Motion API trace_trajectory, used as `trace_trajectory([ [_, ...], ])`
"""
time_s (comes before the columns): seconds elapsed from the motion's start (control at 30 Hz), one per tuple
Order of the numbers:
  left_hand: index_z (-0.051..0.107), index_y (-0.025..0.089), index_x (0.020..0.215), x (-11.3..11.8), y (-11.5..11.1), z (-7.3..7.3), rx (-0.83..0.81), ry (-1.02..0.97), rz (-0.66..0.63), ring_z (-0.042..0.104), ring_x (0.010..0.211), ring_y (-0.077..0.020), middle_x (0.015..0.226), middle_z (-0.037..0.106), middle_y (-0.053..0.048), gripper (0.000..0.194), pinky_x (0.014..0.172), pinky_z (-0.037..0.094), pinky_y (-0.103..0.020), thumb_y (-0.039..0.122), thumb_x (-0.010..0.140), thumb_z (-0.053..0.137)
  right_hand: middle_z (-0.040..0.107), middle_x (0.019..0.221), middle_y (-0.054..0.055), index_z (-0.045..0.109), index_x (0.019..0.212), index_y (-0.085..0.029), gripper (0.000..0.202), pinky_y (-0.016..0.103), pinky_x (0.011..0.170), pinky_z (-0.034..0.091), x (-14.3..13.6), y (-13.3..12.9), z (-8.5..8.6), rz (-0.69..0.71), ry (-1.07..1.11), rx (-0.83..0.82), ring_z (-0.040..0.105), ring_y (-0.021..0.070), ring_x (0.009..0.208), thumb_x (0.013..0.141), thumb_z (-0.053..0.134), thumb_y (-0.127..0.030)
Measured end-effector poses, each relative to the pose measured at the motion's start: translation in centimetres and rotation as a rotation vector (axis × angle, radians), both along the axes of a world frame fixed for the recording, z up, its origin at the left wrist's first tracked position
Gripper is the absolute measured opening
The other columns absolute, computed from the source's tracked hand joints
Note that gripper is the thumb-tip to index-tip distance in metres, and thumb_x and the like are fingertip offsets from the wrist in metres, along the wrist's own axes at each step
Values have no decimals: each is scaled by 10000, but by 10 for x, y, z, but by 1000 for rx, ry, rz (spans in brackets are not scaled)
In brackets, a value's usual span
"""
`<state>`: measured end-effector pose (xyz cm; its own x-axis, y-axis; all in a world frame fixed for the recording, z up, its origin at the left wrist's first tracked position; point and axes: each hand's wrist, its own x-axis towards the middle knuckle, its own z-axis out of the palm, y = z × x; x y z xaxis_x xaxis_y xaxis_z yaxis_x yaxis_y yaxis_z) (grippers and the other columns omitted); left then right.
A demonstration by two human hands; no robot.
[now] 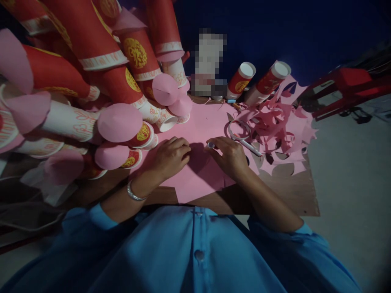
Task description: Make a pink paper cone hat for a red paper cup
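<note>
Pink paper sheets (201,118) lie in front of me on the table. My left hand (172,156), with a silver bangle at its wrist, rests over them with fingers curled and close together; whatever its fingertips hold, if anything, is hidden. Between thumb and fingers of my right hand (230,156) is a small cylinder (210,145) with a pale bluish round end, pointing toward the left hand. Most of it is covered by the fingers. Just beyond the right hand lie a white ring (240,129) and a slim white stick (252,148).
Red paper-cup tubes (106,89) with gold prints and pink paper cones (120,122) are piled at the left. Cut pink scraps (275,126) heap at the right. Two cup stacks (241,79) stand behind. A red stool (348,89) is beyond the table (293,199).
</note>
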<state>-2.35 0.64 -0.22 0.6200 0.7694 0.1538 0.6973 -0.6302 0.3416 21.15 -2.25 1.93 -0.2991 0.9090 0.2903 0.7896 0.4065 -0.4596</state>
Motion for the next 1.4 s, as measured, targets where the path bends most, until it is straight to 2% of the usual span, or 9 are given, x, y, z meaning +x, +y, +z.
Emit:
trace_trajectory([
  [0.3, 774, 176, 1012, -1, 1, -4, 4, -23, -6, 672, 1008, -257, 1079, 764, -67, 145, 925, 552, -413, 136, 919, 671, 787, 932, 96, 762, 1021, -176, 159, 308, 731, 484, 3, 3, 3, -14, -68, -23, 721, 223, 835, 1035, 647, -285],
  [0.4, 776, 180, 1012, -1, 1, -4, -7, -20, -4, 671, 1015, -260, 1081, 763, -67, 164, 919, 556, -417, 122, 905, 666, 789, 914, 95, 766, 1016, -180, 131, 321, 727, 506, 6, 0, 7, -15, -91, 39, 724, 228, 814, 1021, 669, -268],
  [0.63, 767, 192, 1026, -4, 0, -1, -94, -50, -1, 676, 1027, -243, 1118, 764, -65, 334, 920, 552, -392, -20, 864, 567, 822, 1003, 50, 771, 1089, -250, 108, 331, 816, 591, 14, -21, 59, -129, 104, 405, 772, 219, 915, 985, 743, -249],
  [0.73, 751, 192, 1028, -4, 0, 0, -124, -89, 31, 685, 987, -224, 1072, 766, -59, 341, 878, 553, -369, -31, 889, 533, 825, 985, 40, 772, 1106, -281, 122, 350, 808, 611, 11, -27, 69, -123, 120, 414, 781, 225, 897, 986, 749, -277],
  [0.8, 755, 194, 1036, -4, 0, 0, -114, -75, 32, 683, 1002, -235, 1078, 764, -60, 351, 892, 556, -383, -32, 873, 541, 826, 974, 47, 770, 1094, -269, 104, 346, 794, 616, 7, -26, 62, -89, 123, 359, 782, 221, 880, 997, 735, -282],
  [0.93, 761, 168, 1002, -2, 1, 3, -88, 6, -5, 671, 1066, -269, 1144, 752, -82, 334, 975, 559, -422, -26, 789, 592, 827, 968, 71, 764, 1089, -220, 104, 342, 813, 618, 1, -17, 32, 1, 139, 233, 780, 218, 890, 1005, 717, -260],
  [1.1, 750, 174, 1011, -1, 1, 8, -79, 46, -3, 662, 1058, -275, 1121, 747, -87, 227, 973, 558, -436, 67, 844, 640, 812, 997, 87, 766, 1075, -204, 127, 330, 803, 603, -7, -9, 2, 36, 140, 61, 762, 214, 900, 1029, 653, -238],
  [1.23, 739, 192, 1005, -1, 1, 8, -69, 37, -7, 657, 1052, -259, 1113, 746, -73, 222, 965, 556, -415, 64, 859, 630, 800, 988, 97, 762, 1075, -197, 142, 317, 777, 582, -12, -6, -5, 60, 103, -11, 742, 213, 882, 1027, 630, -220],
  [1.4, 746, 196, 994, -1, 1, 5, -55, 20, 0, 655, 1048, -265, 1114, 747, -77, 230, 964, 557, -427, 56, 850, 634, 793, 960, 106, 754, 1055, -174, 123, 313, 766, 555, -10, -3, -1, 61, 50, -39, 738, 221, 879, 1022, 651, -234],
])
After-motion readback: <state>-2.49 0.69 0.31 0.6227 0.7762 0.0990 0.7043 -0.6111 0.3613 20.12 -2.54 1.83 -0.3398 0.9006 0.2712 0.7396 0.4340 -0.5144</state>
